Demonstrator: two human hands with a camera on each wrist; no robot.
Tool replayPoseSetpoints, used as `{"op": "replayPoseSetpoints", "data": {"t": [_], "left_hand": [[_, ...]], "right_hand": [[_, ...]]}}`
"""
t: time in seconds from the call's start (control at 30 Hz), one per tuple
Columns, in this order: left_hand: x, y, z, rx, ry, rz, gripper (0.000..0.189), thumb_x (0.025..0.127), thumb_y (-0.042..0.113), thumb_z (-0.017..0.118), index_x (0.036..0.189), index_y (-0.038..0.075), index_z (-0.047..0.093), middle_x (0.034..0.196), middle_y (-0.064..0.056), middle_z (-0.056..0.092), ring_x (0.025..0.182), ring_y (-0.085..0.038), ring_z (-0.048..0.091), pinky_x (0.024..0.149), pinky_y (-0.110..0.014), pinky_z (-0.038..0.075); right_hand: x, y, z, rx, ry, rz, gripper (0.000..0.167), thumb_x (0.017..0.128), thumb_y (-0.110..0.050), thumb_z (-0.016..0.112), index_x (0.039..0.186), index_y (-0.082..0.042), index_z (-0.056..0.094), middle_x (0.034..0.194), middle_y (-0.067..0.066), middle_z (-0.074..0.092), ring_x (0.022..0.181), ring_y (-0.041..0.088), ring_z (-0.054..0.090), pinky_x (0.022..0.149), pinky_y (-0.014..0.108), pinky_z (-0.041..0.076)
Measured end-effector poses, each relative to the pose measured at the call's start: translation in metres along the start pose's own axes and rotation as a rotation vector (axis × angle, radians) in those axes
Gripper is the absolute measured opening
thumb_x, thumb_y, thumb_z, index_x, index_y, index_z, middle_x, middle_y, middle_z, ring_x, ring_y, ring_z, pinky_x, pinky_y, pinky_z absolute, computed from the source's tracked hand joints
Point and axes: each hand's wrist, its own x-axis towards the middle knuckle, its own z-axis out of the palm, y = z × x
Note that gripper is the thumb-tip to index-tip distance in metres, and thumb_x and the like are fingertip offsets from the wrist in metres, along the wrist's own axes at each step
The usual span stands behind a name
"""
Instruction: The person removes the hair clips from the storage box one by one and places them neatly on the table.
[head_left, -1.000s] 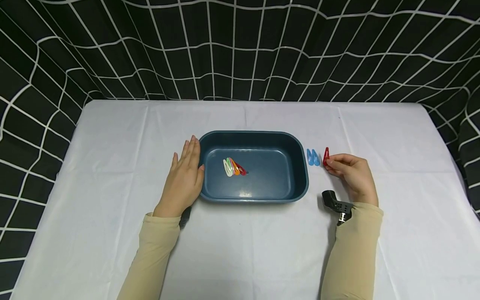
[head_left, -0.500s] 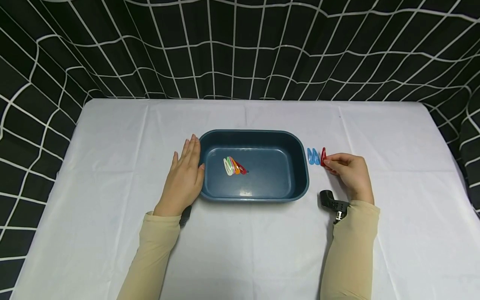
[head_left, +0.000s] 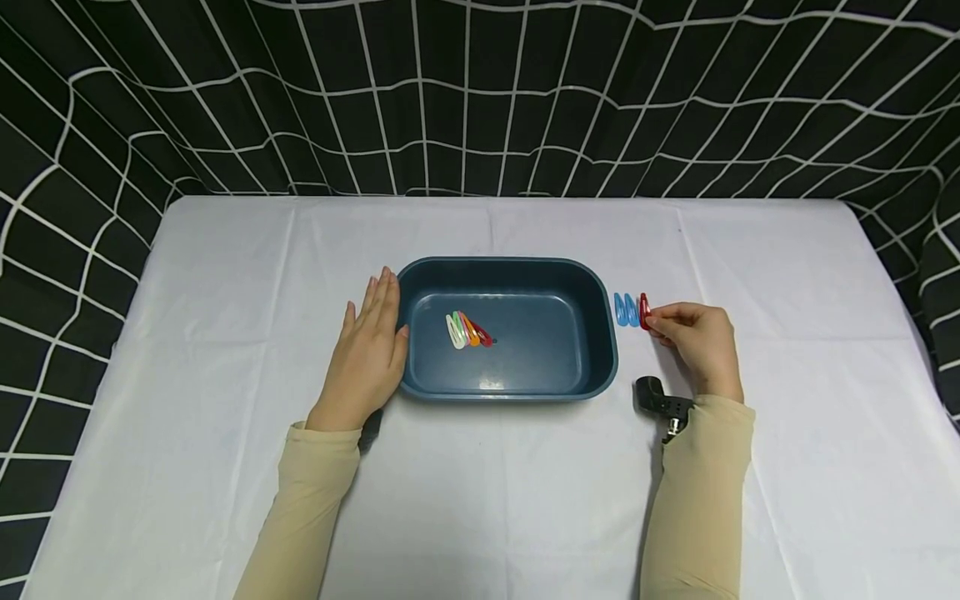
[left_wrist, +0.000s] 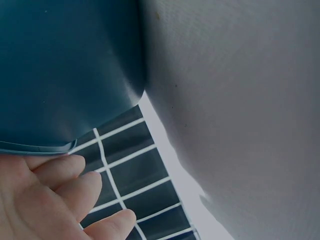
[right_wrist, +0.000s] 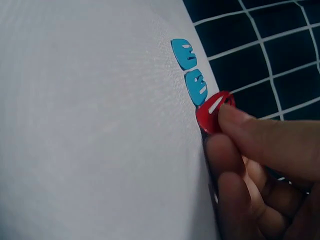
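Note:
A red snap hair clip (head_left: 644, 311) is pinched between the thumb and fingers of my right hand (head_left: 697, 346). It stands beside two blue hair clips (head_left: 626, 310), which lie side by side to the right of the bin. In the right wrist view the red clip (right_wrist: 212, 114) is right up against the nearer blue clip (right_wrist: 196, 87). My left hand (head_left: 363, 354) rests with extended fingers along the left wall of the dark blue plastic bin (head_left: 517, 390). Several hair clips (head_left: 468, 331) in white, green, orange and red lie fanned inside it, left of centre.
A white cloth (head_left: 480, 492) covers the table. Black fabric with a white grid (head_left: 480, 100) rises behind the table and at both sides. A black wrist camera (head_left: 660, 398) sticks out from the right sleeve, close to the cloth.
My right hand has shifted slightly left, bringing the red hair clip up beside the blue ones. The left hand and the bin have stayed in place.

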Motion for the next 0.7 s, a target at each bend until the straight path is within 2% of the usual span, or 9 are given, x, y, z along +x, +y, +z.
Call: {"op": "replayPoseSetpoints", "data": {"t": [0.23,0.53,0.7], "left_hand": [[0.0000,0.0002,0.0000,-0.002,0.009,0.005,0.058,0.096,0.014,0.046,0.146,-0.007,0.024,0.154,-0.016,0.017,0.142,-0.030,0.017,0.109,-0.057,0.015],[-0.0002,-0.0002,0.0004,-0.014,0.003,-0.001,0.057,0.097,0.014,0.045,0.146,-0.006,0.023,0.154,-0.015,0.016,0.142,-0.029,0.016,0.109,-0.056,0.014],[-0.0002,-0.0001,0.0005,-0.004,0.002,0.004,0.057,0.097,0.015,0.044,0.146,-0.007,0.023,0.154,-0.016,0.017,0.142,-0.030,0.016,0.109,-0.057,0.015]], "right_hand": [[0.0014,0.0030,-0.0005,-0.043,0.060,0.018,0.026,0.086,-0.006,0.067,0.100,0.015,0.066,0.059,-0.026,0.055,0.056,-0.007,0.056,0.056,0.012,0.047],[0.0010,0.0036,-0.0003,-0.017,0.072,0.021,0.025,0.084,-0.008,0.070,0.095,0.014,0.068,0.057,-0.024,0.058,0.055,-0.006,0.057,0.054,0.012,0.047],[0.0002,0.0049,-0.0033,0.048,0.052,0.053,0.018,0.085,-0.009,0.068,0.092,0.007,0.071,0.060,-0.021,0.062,0.058,-0.004,0.060,0.057,0.012,0.048]]}}
